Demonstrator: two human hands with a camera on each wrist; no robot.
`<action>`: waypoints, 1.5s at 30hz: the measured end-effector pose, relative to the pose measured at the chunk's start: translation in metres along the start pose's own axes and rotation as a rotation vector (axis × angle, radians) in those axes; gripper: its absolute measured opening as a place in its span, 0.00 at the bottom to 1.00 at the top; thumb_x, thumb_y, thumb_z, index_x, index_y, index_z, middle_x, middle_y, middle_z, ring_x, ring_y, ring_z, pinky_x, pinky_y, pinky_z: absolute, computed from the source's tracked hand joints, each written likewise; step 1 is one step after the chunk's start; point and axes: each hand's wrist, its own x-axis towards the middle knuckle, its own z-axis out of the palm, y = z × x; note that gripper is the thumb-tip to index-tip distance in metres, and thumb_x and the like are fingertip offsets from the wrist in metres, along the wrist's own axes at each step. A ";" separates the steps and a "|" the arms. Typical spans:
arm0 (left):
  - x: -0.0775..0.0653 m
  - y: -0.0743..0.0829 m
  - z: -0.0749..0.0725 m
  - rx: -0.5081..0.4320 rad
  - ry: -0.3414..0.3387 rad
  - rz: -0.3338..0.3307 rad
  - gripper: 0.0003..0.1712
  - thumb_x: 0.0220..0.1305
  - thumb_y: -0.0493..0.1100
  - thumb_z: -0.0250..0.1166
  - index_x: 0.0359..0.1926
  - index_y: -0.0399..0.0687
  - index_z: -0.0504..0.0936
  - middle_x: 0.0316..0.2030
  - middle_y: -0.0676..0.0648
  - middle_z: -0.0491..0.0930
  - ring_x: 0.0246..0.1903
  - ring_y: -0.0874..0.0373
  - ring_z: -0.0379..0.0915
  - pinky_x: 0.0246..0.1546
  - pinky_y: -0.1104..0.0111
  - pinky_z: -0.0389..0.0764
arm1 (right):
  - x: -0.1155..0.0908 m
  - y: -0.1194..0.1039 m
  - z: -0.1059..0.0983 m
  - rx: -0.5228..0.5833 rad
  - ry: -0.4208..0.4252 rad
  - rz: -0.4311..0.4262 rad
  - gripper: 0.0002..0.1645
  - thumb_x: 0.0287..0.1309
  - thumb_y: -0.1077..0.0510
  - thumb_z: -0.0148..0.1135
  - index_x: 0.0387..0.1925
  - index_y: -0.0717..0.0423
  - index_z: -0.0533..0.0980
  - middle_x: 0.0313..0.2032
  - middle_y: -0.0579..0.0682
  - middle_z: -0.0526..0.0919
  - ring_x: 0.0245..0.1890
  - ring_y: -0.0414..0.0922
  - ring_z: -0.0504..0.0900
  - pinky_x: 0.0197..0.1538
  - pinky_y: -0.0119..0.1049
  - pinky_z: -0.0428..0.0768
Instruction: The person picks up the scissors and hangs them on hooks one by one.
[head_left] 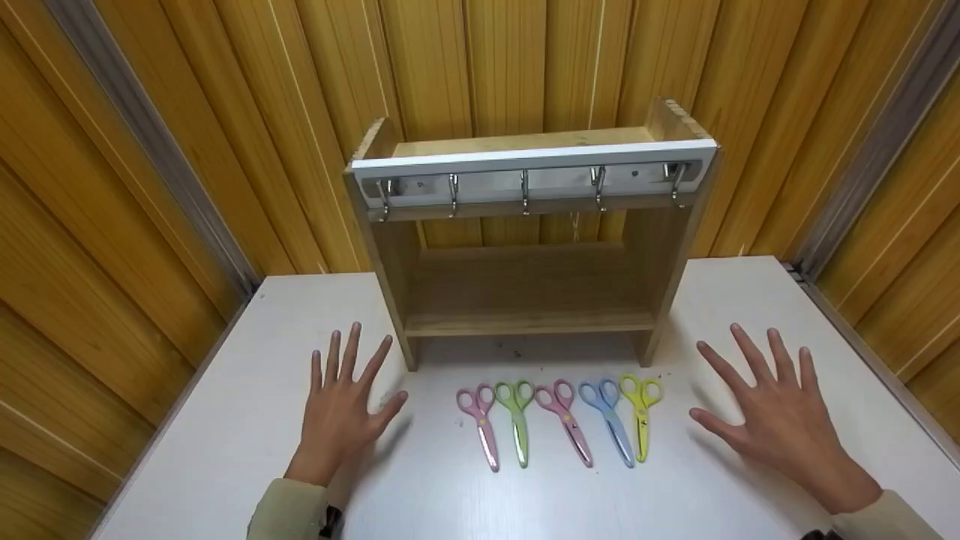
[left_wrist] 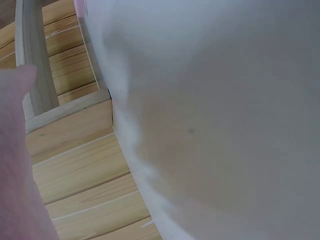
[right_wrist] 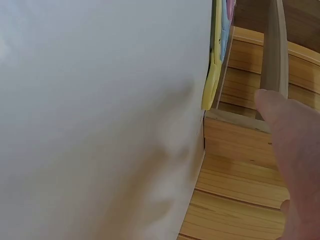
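Note:
Several pairs of scissors lie in a row on the white table, handles toward the rack: pink scissors (head_left: 486, 431) at the left, green scissors (head_left: 519, 427), more pink scissors (head_left: 570, 427), blue scissors (head_left: 613, 427) and yellow scissors (head_left: 641, 420) at the right. Left of the row, my left hand (head_left: 341, 412) is spread with straight fingers and holds nothing. My right hand (head_left: 780, 412) is spread likewise to the right of the yellow scissors, touching none of them. In the right wrist view the yellow scissors (right_wrist: 214, 75) show edge-on beyond the thumb.
Behind the scissors stands a wooden rack (head_left: 525, 326) with a lower shelf. Across its upper front runs a white strip with several metal hooks (head_left: 525, 191). Wood-look panel walls (head_left: 510, 67) enclose the white table (head_left: 300, 315) at the back and sides.

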 end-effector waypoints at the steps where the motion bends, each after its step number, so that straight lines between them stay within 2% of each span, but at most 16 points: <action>1: 0.001 0.000 0.000 -0.016 -0.004 -0.013 0.48 0.63 0.72 0.62 0.79 0.64 0.61 0.81 0.38 0.47 0.78 0.33 0.42 0.72 0.33 0.43 | 0.002 -0.001 -0.001 0.000 -0.006 -0.001 0.58 0.48 0.27 0.70 0.79 0.31 0.58 0.78 0.59 0.55 0.74 0.72 0.51 0.71 0.75 0.40; 5: 0.010 0.002 -0.003 -0.107 -0.046 -0.090 0.50 0.65 0.70 0.62 0.81 0.60 0.57 0.81 0.36 0.44 0.78 0.32 0.40 0.71 0.32 0.44 | 0.009 -0.005 -0.004 0.010 -0.042 0.004 0.59 0.49 0.28 0.70 0.80 0.32 0.56 0.76 0.62 0.57 0.72 0.73 0.54 0.69 0.76 0.44; 10: 0.023 0.005 -0.005 -0.259 -0.132 -0.209 0.53 0.68 0.68 0.61 0.83 0.59 0.46 0.82 0.37 0.35 0.79 0.32 0.36 0.72 0.33 0.44 | 0.018 -0.012 -0.009 0.048 -0.093 0.031 0.59 0.52 0.28 0.70 0.80 0.37 0.56 0.74 0.66 0.59 0.71 0.74 0.55 0.68 0.76 0.48; 14: 0.036 0.011 -0.006 -0.426 -0.192 -0.315 0.56 0.69 0.67 0.61 0.84 0.63 0.37 0.82 0.40 0.29 0.79 0.34 0.36 0.71 0.34 0.51 | 0.023 -0.022 -0.010 0.109 -0.197 0.074 0.58 0.56 0.27 0.67 0.79 0.47 0.59 0.72 0.70 0.60 0.70 0.75 0.56 0.67 0.76 0.49; 18: 0.051 0.018 -0.004 -0.569 -0.213 -0.385 0.56 0.70 0.67 0.61 0.83 0.65 0.34 0.82 0.41 0.28 0.79 0.36 0.37 0.69 0.34 0.54 | 0.028 -0.035 -0.008 0.172 -0.308 0.116 0.57 0.57 0.29 0.68 0.76 0.57 0.62 0.70 0.72 0.65 0.67 0.73 0.61 0.67 0.73 0.55; 24: 0.069 0.029 0.001 -0.724 -0.205 -0.460 0.53 0.72 0.68 0.58 0.83 0.65 0.36 0.83 0.45 0.33 0.81 0.43 0.32 0.74 0.39 0.46 | 0.035 -0.052 0.000 0.197 -0.336 0.131 0.52 0.57 0.36 0.73 0.71 0.64 0.68 0.62 0.71 0.75 0.57 0.71 0.74 0.56 0.69 0.72; 28: 0.076 0.035 0.006 -0.833 -0.175 -0.462 0.47 0.76 0.62 0.56 0.84 0.60 0.40 0.82 0.48 0.44 0.80 0.47 0.39 0.75 0.43 0.49 | 0.036 -0.062 0.005 0.227 -0.357 0.151 0.50 0.57 0.39 0.74 0.70 0.66 0.69 0.59 0.71 0.78 0.52 0.68 0.78 0.49 0.65 0.77; 31: 0.080 0.038 0.010 -0.904 -0.162 -0.464 0.44 0.79 0.59 0.53 0.84 0.57 0.41 0.81 0.47 0.50 0.79 0.46 0.46 0.74 0.43 0.52 | 0.036 -0.069 0.006 0.263 -0.406 0.188 0.50 0.57 0.39 0.74 0.71 0.65 0.68 0.60 0.70 0.78 0.52 0.67 0.78 0.49 0.65 0.77; 36: 0.083 0.039 0.016 -0.951 -0.155 -0.507 0.41 0.81 0.58 0.51 0.83 0.58 0.43 0.80 0.44 0.53 0.77 0.44 0.51 0.73 0.44 0.57 | 0.036 -0.081 0.007 0.298 -0.437 0.223 0.50 0.57 0.40 0.75 0.72 0.62 0.68 0.59 0.71 0.76 0.52 0.67 0.78 0.49 0.66 0.78; 40: 0.083 0.039 0.021 -0.945 -0.136 -0.519 0.38 0.81 0.55 0.49 0.83 0.55 0.46 0.78 0.40 0.58 0.75 0.42 0.57 0.72 0.45 0.60 | 0.036 -0.087 0.010 0.288 -0.425 0.220 0.48 0.56 0.41 0.76 0.70 0.62 0.70 0.50 0.68 0.78 0.43 0.60 0.79 0.39 0.58 0.81; 45: 0.084 0.039 0.026 -0.938 -0.135 -0.528 0.36 0.82 0.52 0.47 0.83 0.52 0.48 0.76 0.37 0.61 0.73 0.41 0.60 0.71 0.46 0.62 | 0.033 -0.092 0.013 0.299 -0.447 0.255 0.47 0.56 0.42 0.76 0.70 0.61 0.70 0.43 0.61 0.76 0.37 0.52 0.75 0.32 0.49 0.78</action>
